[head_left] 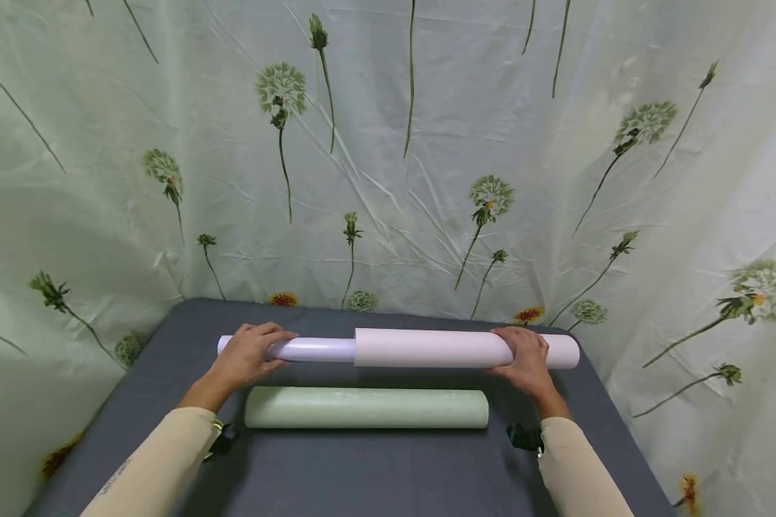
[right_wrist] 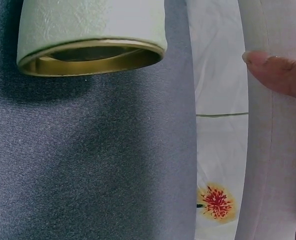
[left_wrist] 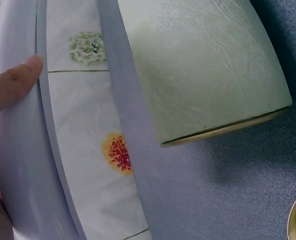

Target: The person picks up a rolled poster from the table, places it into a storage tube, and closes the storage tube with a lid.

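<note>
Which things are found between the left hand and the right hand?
The head view shows, from left hand to right hand, a short stretch of lavender roll, then a longer stretch of the wider pink roll.

The left arm (head_left: 158, 459) slanted in from the head view's lower left, the right arm (head_left: 578, 467) from its lower right; the left hand (head_left: 248, 352) and right hand (head_left: 527, 357) curled in grips.

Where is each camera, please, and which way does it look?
Head: worn on the head, facing forward and down; left hand, right hand and sleeves show.
Left wrist: wrist-worn, facing the lavender roll; part of that hand shows.
Right wrist: wrist-worn, facing the pink roll; part of that hand shows.
Both wrist views share the green cylinder.
</note>
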Available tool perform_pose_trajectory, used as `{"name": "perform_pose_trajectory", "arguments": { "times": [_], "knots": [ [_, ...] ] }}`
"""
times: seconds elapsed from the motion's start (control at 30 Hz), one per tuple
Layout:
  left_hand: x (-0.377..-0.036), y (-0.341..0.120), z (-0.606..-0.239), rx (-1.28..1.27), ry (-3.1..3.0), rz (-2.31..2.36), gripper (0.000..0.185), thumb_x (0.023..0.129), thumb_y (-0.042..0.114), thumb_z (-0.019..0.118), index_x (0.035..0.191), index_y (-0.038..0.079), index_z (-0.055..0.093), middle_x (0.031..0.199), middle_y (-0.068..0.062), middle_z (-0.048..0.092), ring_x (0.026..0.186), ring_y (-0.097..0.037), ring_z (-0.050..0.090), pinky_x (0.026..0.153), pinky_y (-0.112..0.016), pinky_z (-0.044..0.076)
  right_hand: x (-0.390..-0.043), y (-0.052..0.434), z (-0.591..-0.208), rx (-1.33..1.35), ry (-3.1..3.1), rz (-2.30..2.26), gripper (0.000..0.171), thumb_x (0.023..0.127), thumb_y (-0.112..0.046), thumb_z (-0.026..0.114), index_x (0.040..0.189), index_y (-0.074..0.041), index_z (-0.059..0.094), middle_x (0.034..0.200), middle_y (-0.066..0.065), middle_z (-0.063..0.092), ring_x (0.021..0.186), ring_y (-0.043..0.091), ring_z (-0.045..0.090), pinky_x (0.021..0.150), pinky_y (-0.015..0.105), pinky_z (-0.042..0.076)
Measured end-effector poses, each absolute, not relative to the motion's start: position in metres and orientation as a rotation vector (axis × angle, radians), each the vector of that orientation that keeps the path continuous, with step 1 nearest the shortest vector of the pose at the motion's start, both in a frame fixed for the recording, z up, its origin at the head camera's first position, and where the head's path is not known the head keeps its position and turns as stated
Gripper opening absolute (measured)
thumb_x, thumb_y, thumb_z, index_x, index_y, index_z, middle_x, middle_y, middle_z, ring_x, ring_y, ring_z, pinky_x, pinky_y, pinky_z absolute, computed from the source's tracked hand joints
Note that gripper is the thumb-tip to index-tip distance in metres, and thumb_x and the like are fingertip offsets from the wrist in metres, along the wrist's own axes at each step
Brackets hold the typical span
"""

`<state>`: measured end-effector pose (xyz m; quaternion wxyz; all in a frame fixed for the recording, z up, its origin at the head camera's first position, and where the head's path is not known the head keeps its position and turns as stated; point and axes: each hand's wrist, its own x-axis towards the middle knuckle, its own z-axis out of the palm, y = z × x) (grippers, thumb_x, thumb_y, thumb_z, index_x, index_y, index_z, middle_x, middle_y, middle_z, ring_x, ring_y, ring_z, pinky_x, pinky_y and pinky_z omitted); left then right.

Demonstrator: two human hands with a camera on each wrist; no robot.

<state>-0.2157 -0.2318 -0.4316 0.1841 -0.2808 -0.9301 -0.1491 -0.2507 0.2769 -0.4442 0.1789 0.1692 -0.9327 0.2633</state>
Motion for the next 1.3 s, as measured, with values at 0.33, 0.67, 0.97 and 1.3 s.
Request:
{"name": "perform_pose_trajectory", "arguments": {
  "times": [0.33,0.67,0.97,1.3],
  "knots": [
    [-0.218,-0.227,-0.433,-0.804,-2.625,-0.445,0.046,0.071,0.015,0.085,0.113,0.008,0.068,0.105,-0.008,0.066,0.095,-0.026,0.062,0.082,-0.051,0.043,-0.246,0.278,-0.444,0.472,-2.647,0.765,0.068,0.055,-0.005,0.091,0.117,-0.001,0.064,0.119,0.024,0.059,0.115,0.042,0.044,0.095,0.062,0.018],
    [-0.219,-0.222,-0.430,-0.823,-2.636,-0.420,0.045,0.072,0.015,0.084,0.114,0.011,0.068,0.106,-0.008,0.066,0.097,-0.025,0.062,0.082,-0.050,0.043,-0.246,0.276,-0.442,0.473,-2.672,0.758,0.068,0.056,-0.007,0.092,0.118,0.000,0.064,0.121,0.024,0.058,0.116,0.044,0.044,0.096,0.062,0.018],
    [-0.216,-0.212,-0.433,-0.794,-2.652,-0.420,0.046,0.071,0.015,0.085,0.113,0.010,0.068,0.106,-0.007,0.067,0.097,-0.025,0.063,0.082,-0.048,0.043,-0.245,0.275,-0.445,0.497,-2.635,0.753,0.069,0.054,-0.005,0.092,0.116,0.000,0.064,0.119,0.024,0.059,0.114,0.043,0.045,0.095,0.062,0.019],
    [-0.215,-0.205,-0.432,-0.798,-2.619,-0.404,0.044,0.071,0.018,0.085,0.111,0.012,0.068,0.104,-0.006,0.067,0.095,-0.024,0.063,0.080,-0.047,0.044,-0.245,0.272,-0.444,0.470,-2.671,0.765,0.068,0.056,-0.007,0.092,0.119,-0.001,0.064,0.122,0.023,0.058,0.117,0.043,0.043,0.097,0.062,0.018]
  ]
}}
